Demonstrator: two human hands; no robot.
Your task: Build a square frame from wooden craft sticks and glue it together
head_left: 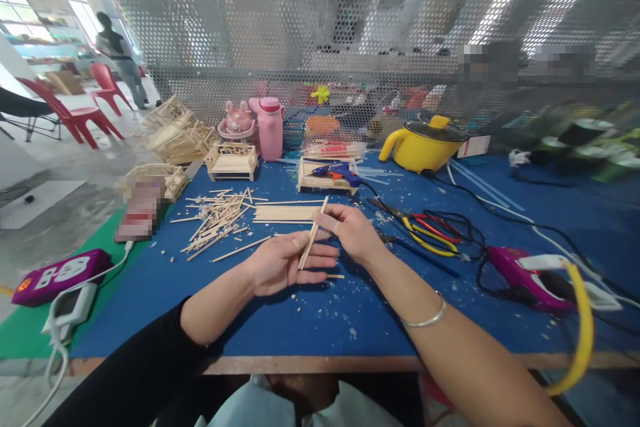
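1. A pair of thin wooden sticks, as far as the overlap lets me count, lies between the two hands, slanted, with the far end raised toward the right, above the blue surface
2. The right hand has a narrow grip, thumb and fingertips pinching the sticks near their far end
3. The left hand is palm up, its grip loose and wide, with fingers stretched out behind the sticks; whether its thumb presses on them I cannot tell
4. The sticks should weigh almost nothing and feel stiff and dry, with little slip, though being so slender they would likely snap under a sideways bend
5. A light pinch close to one end, with the other end propped on fingers, looks a sound hold; squeezing hard could roll one stick over the other
6. Just beyond the hands lie a neat row of sticks and, to its left, a jumbled heap of short sticks; single pieces there are probably best picked up by their ends
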